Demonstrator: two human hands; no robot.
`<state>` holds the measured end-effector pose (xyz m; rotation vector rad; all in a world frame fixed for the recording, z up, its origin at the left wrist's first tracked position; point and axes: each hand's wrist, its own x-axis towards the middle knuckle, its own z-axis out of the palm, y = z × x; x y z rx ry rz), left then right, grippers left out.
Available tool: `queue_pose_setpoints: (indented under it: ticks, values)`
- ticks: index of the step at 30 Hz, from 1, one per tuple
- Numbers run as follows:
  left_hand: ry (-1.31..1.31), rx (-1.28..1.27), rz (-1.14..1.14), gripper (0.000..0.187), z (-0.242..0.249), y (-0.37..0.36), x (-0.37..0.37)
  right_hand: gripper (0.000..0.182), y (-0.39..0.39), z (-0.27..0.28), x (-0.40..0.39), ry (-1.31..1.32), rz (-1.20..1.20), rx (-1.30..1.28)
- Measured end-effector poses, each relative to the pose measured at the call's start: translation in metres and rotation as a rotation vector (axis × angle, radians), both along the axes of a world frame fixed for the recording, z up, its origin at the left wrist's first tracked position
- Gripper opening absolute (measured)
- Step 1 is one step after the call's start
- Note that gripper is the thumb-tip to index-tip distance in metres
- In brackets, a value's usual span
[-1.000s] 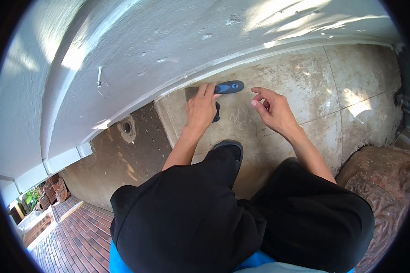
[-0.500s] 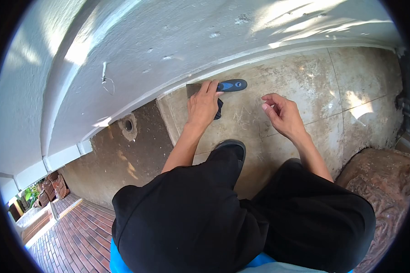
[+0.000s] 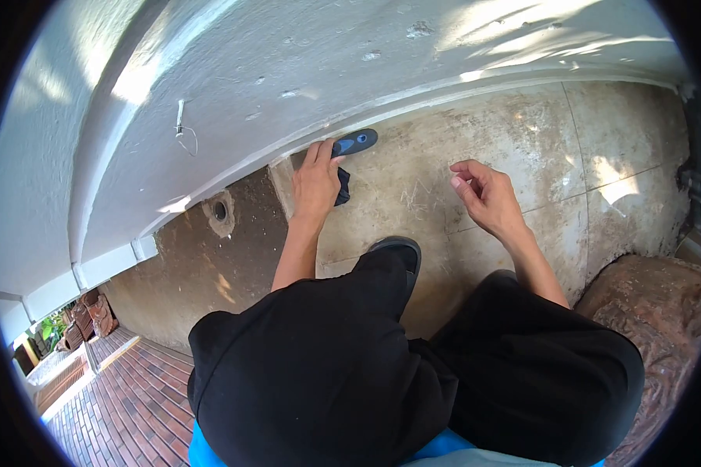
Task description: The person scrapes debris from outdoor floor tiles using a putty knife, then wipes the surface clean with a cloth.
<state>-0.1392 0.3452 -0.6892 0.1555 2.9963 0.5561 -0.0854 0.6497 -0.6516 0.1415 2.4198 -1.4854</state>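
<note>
From the camera on my head, I look down at my two hands over the dirty floor tiles. My left hand has the putty knife by the front of its handle — fingers close together on top, thumb on the side near me. The knife is low down, right by the bottom of the white wall, and its blue and black handle points to my right. My fingers hide most of the blade, so I cannot tell if it touches the wall.

A dark cloth bunches beside that hand; I cannot tell if I hold it too. I think it could get caught under the knife, because it is so near. My fingers could bump the wall and get scraped if the blade slips, since they sit so far forward.

My right hand is over the tiles, well apart from the knife. Its fingers curl in loosely, with a small gap to the thumb — I see nothing between them.
</note>
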Motion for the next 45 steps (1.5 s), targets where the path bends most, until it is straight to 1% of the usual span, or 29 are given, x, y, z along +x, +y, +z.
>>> queue_pose_setpoints:
  ticks: [4,5,8,12,13,16,17,18,20,23,26,27,30,32,33,35,37,39,40,41,42,43,45]
  values:
    - [0.001,0.006,0.003,0.033,0.002,0.000,0.002,0.022,-0.001,0.001,0.001,-0.009,0.008,-0.009]
    - [0.038,-0.003,-0.051,0.033,-0.002,0.003,0.004,0.022,-0.002,0.001,0.000,-0.021,0.005,-0.019]
    - [0.043,-0.010,-0.028,0.033,-0.003,0.002,0.004,0.022,-0.002,0.001,0.000,-0.008,0.004,0.001]
    - [0.052,-0.043,0.136,0.035,-0.002,-0.022,0.003,0.021,0.001,0.004,0.002,-0.002,-0.005,0.008]
    - [0.047,-0.065,0.136,0.035,0.001,-0.021,0.007,0.021,0.002,0.005,0.004,-0.002,-0.012,-0.002]
    - [0.025,0.024,-0.003,0.034,0.020,0.011,0.024,0.024,0.004,-0.004,0.008,-0.036,-0.063,-0.076]
    - [0.023,0.085,-0.089,0.034,0.024,0.026,0.030,0.025,0.004,-0.006,0.007,-0.050,-0.084,-0.107]
    - [0.022,0.147,-0.175,0.034,0.028,0.041,0.033,0.028,0.004,-0.003,0.007,-0.101,-0.116,-0.226]
    - [-0.070,0.226,-0.302,0.035,0.041,0.070,0.035,0.032,0.006,0.013,0.004,-0.205,-0.181,-0.463]
    - [-0.080,0.282,-0.489,0.036,0.041,0.097,0.033,0.041,0.015,0.022,0.007,-0.309,-0.079,-0.562]
    - [0.015,0.287,-0.594,0.045,0.034,0.109,0.031,0.046,0.010,0.037,0.013,-0.254,0.002,-0.381]
    - [0.039,0.341,-0.581,0.047,0.035,0.112,0.032,0.049,0.015,0.031,0.015,-0.296,-0.015,-0.440]
    - [0.080,0.494,-0.518,0.051,0.044,0.117,0.037,0.045,0.031,0.028,0.022,-0.330,-0.112,-0.429]
    - [0.069,0.573,-0.433,0.051,0.043,0.113,0.046,0.044,0.049,0.022,0.026,-0.279,-0.226,-0.433]
    - [0.114,0.651,-0.379,0.041,0.039,0.113,0.049,0.043,0.057,0.018,0.027,-0.253,-0.281,-0.436]
    - [0.045,0.764,-0.241,0.037,0.019,0.107,0.053,0.045,0.074,0.008,0.033,-0.198,-0.452,-0.550]
    - [-0.207,1.054,0.017,0.034,0.011,0.106,0.059,0.044,0.084,0.004,0.039,-0.145,-0.615,-0.708]
    - [-0.669,1.473,0.418,0.031,0.014,0.108,0.065,0.039,0.087,-0.007,0.047,-0.159,-0.645,-0.827]
    - [-0.718,1.548,0.442,0.032,0.016,0.110,0.062,0.036,0.087,-0.007,0.049,-0.165,-0.660,-0.889]
    - [-0.766,1.622,0.467,0.034,0.019,0.112,0.059,0.030,0.084,-0.005,0.052,-0.196,-0.651,-0.886]
    - [-0.814,1.693,0.492,0.036,0.020,0.113,0.056,0.031,0.081,-0.006,0.055,-0.219,-0.634,-0.868]
    - [-0.834,1.660,0.491,0.040,0.021,0.116,0.053,0.031,0.078,-0.009,0.057,-0.241,-0.619,-0.850]
    - [-0.830,1.639,0.442,0.039,0.023,0.121,0.052,0.033,0.077,-0.007,0.060,-0.284,-0.621,-0.775]
